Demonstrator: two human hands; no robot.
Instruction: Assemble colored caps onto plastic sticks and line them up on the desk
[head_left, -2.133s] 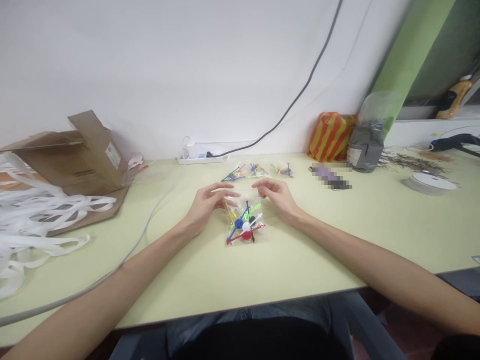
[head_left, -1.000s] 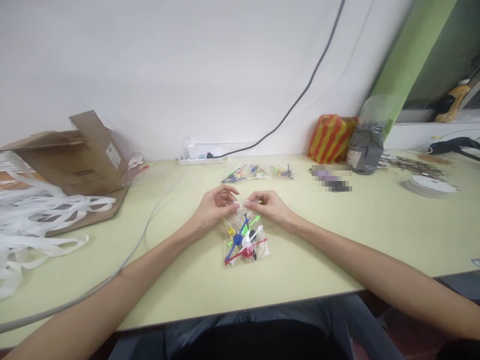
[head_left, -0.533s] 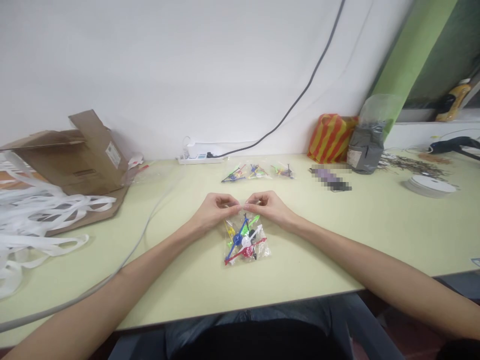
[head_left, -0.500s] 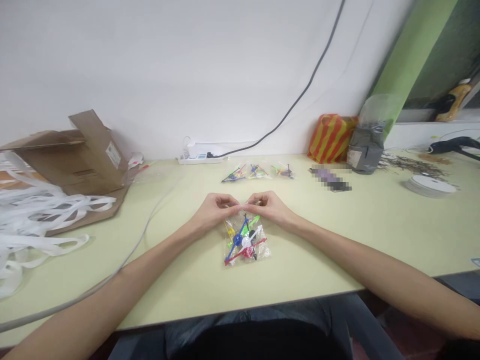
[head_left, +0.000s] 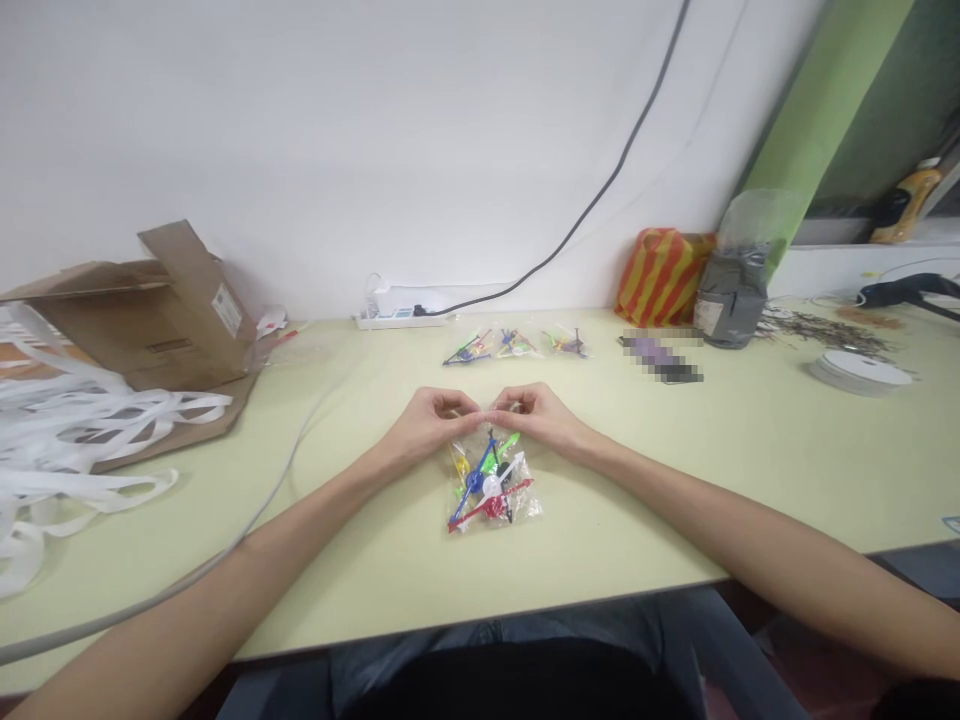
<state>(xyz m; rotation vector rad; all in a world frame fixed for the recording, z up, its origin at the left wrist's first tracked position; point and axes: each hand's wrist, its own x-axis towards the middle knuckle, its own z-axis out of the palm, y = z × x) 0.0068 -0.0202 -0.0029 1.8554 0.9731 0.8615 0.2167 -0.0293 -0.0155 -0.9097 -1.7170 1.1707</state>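
A clear plastic bag [head_left: 529, 502] holds several coloured plastic arrow spinners, among them blue, white, red, green, yellow and black ones. My left hand [head_left: 442, 418] pinches the bag's top edge between thumb and fingers. Close beside it, my right hand [head_left: 534, 414] pinches the same edge, and the two thumbs nearly meet at the middle. The lower part of the bag hangs toward me over the table [head_left: 360, 560]. Behind my hands, three similar filled bags [head_left: 517, 343] lie in a row.
At left are an open cardboard box [head_left: 142, 330], white ribbon loops [head_left: 112, 410] and a grey cable [head_left: 277, 490]. A power strip [head_left: 401, 318] sits by the wall. To the right are a striped bag [head_left: 660, 280], a grey bag [head_left: 731, 305] and a white spool [head_left: 862, 370].
Both hands stay almost still, pinching the bag's top edge. The lower part of the bag has shifted very slightly.
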